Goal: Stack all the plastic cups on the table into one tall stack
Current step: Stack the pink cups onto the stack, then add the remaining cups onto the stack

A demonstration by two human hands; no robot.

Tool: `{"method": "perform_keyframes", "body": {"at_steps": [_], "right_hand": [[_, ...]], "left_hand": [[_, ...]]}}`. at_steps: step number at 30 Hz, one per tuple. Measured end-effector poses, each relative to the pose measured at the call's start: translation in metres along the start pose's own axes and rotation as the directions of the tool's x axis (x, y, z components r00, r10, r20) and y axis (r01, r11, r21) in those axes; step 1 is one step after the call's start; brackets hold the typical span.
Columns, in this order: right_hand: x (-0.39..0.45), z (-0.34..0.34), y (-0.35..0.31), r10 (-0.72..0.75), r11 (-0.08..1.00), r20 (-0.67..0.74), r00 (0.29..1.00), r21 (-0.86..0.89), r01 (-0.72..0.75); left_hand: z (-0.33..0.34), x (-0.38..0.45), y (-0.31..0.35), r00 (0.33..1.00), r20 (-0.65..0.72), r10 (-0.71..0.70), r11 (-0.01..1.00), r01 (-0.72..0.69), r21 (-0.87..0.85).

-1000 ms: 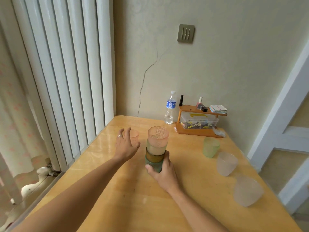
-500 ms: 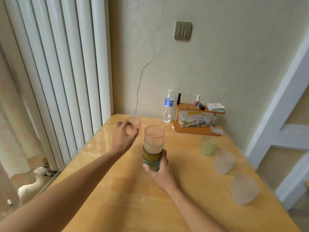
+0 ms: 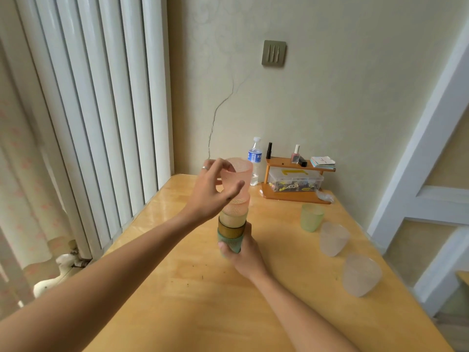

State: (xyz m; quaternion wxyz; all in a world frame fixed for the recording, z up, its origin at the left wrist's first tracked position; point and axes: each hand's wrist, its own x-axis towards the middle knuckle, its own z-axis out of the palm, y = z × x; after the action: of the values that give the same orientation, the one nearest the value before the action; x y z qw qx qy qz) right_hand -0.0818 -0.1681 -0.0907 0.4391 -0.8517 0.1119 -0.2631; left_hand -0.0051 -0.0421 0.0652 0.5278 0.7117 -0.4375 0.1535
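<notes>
A stack of cups [image 3: 232, 224] stands on the wooden table [image 3: 193, 301], with a teal cup at the bottom, an amber one above it and pale ones on top. My right hand [image 3: 245, 255] grips the stack's base. My left hand [image 3: 213, 191] holds a frosted pink cup [image 3: 237, 174] upright, its bottom sitting in the top of the stack. To the right stand a light green cup [image 3: 312, 217] and two frosted clear cups, one nearer the green cup [image 3: 333, 238] and one closer to me [image 3: 361, 274].
At the table's back edge stand a water bottle [image 3: 254, 161] and a small wooden shelf [image 3: 295, 181] with a plastic box, nail polish and cards. Vertical blinds [image 3: 101, 97] line the left side. A white door frame [image 3: 431, 148] is at the right.
My left hand has lifted the pink cup off the table, carried it right and set it down into the top of the stack. My right hand has stayed on the stack's base.
</notes>
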Motion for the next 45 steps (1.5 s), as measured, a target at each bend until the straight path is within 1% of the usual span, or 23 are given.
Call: {"method": "perform_keyframes", "body": {"at_steps": [3,5,8,10,13,14,16,18,20,22,24,27,28,29,30,31,32,34,35,37,39,42,45], "right_hand": [[0.0,-0.001,0.0,0.026,1.0,0.014,1.0,0.003,-0.026],[0.0,-0.002,0.0,0.04,0.999,0.033,0.999,0.017,-0.041],[0.0,-0.006,-0.001,0.056,0.998,0.068,0.996,0.021,-0.057],[0.001,-0.009,-0.002,0.068,0.998,0.085,0.994,0.012,-0.069],[0.003,-0.013,-0.004,0.094,0.995,0.114,0.989,-0.001,-0.095],[0.003,-0.014,-0.006,0.105,0.994,0.125,0.987,-0.008,-0.105],[0.005,-0.016,-0.007,0.132,0.991,0.156,0.979,-0.018,-0.13],[0.008,-0.021,-0.006,0.149,0.989,0.205,0.968,-0.019,-0.148],[0.01,-0.03,-0.003,0.153,0.988,0.253,0.955,-0.033,-0.15],[0.012,-0.048,-0.001,0.158,0.986,0.262,0.952,-0.084,-0.14],[0.016,-0.074,-0.002,0.142,0.984,0.223,0.965,-0.137,-0.113],[0.023,-0.122,0.005,0.016,0.969,0.054,0.998,-0.247,-0.002],[0.026,-0.137,0.011,-0.051,0.939,-0.025,0.998,-0.342,0.039],[0.028,-0.152,0.018,-0.118,0.88,-0.109,0.987,-0.473,0.053],[0.03,-0.165,0.025,-0.164,0.797,-0.181,0.97,-0.603,0.023],[0.032,-0.177,0.031,-0.165,0.717,-0.238,0.957,-0.696,-0.05],[0.034,-0.187,0.036,-0.114,0.651,-0.284,0.952,-0.746,-0.144],[0.036,-0.202,0.045,0.082,0.549,-0.339,0.937,-0.77,-0.326],[0.036,-0.206,0.049,0.179,0.518,-0.337,0.925,-0.767,-0.379],[0.035,-0.208,0.056,0.326,0.503,-0.297,0.898,-0.749,-0.431],[0.033,-0.206,0.061,0.375,0.499,-0.264,0.889,-0.75,-0.433],[0.033,-0.206,0.064,0.37,0.491,-0.26,0.892,-0.76,-0.425],[0.032,-0.209,0.059,0.359,0.514,-0.268,0.894,-0.743,-0.429]], "left_hand": [[0.006,-0.007,-0.009,0.994,0.099,-0.053,0.997,0.047,0.064],[0.007,-0.013,-0.016,0.99,0.11,-0.086,0.991,0.073,0.116],[0.008,-0.02,-0.02,0.99,0.084,-0.11,0.982,0.095,0.161],[0.011,-0.023,-0.02,0.984,0.084,-0.158,0.984,0.149,0.101],[0.015,-0.03,-0.022,0.957,0.117,-0.265,0.962,0.27,-0.033],[0.018,-0.032,-0.025,0.952,0.126,-0.28,0.957,0.287,-0.038],[0.026,-0.038,-0.026,0.946,0.143,-0.29,0.955,0.296,-0.019],[0.035,-0.044,-0.029,0.949,0.12,-0.292,0.954,0.298,-0.039],[0.04,-0.048,-0.029,0.952,0.085,-0.296,0.948,0.303,-0.099],[0.044,-0.05,-0.03,0.951,0.075,-0.299,0.936,0.308,-0.171],[0.048,-0.053,-0.032,0.952,0.071,-0.299,0.93,0.307,-0.201],[0.051,-0.056,-0.033,0.959,0.066,-0.277,0.933,0.285,-0.222],[0.052,-0.056,-0.034,0.958,0.074,-0.279,0.931,0.288,-0.223],[0.051,-0.056,-0.034,0.956,0.085,-0.281,0.929,0.294,-0.224],[0.051,-0.056,-0.034,0.955,0.098,-0.28,0.928,0.296,-0.227],[0.05,-0.056,-0.034,0.954,0.11,-0.278,0.927,0.296,-0.229],[0.05,-0.056,-0.035,0.955,0.116,-0.274,0.928,0.294,-0.227],[0.049,-0.055,-0.037,0.956,0.124,-0.265,0.931,0.287,-0.224],[0.049,-0.055,-0.037,0.956,0.128,-0.264,0.931,0.287,-0.224],[0.049,-0.056,-0.037,0.954,0.133,-0.268,0.931,0.292,-0.218],[0.049,-0.056,-0.037,0.954,0.134,-0.269,0.933,0.293,-0.209],[0.048,-0.057,-0.036,0.952,0.147,-0.27,0.932,0.296,-0.209],[0.047,-0.057,-0.034,0.944,0.171,-0.283,0.926,0.315,-0.206]]}}
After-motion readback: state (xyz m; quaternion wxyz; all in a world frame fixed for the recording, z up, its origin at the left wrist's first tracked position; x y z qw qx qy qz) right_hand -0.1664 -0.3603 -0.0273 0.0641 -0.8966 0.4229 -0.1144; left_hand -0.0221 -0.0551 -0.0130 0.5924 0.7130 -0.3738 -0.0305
